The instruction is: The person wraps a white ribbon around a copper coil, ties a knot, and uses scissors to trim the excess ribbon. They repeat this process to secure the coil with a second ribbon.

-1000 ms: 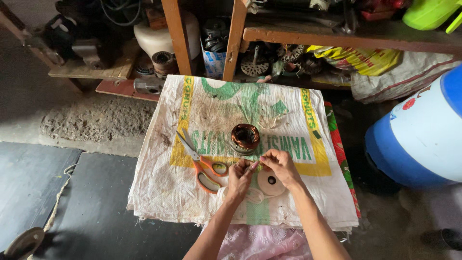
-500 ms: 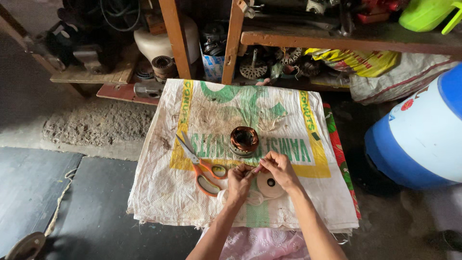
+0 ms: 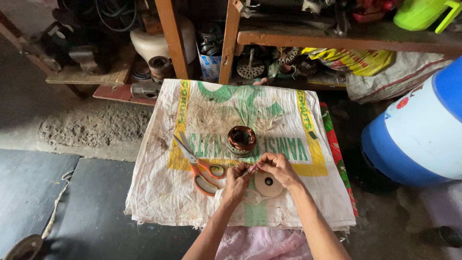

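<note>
My left hand (image 3: 237, 182) and my right hand (image 3: 275, 168) meet over the near half of a white woven sack (image 3: 159, 192) spread on a low table. Together their fingertips pinch a small thin piece (image 3: 252, 168), too small to name. Under my right hand lies a roll of pale tape (image 3: 268, 185), with a loose white strip (image 3: 250, 197) trailing toward my left hand. A round copper-wound motor coil (image 3: 241, 140) stands just beyond my hands. Orange-handled scissors (image 3: 199, 166) lie to the left of my left hand.
A blue and white barrel (image 3: 423, 130) stands at the right. Wooden shelf posts (image 3: 169, 38) and a shelf with motor parts, a yellow sack (image 3: 356, 60) and a green jug (image 3: 421, 12) run along the back. Dark floor mats (image 3: 48, 202) lie at the left.
Both hands stay together over the tape roll, with only slight finger movement. The view has shifted a little.
</note>
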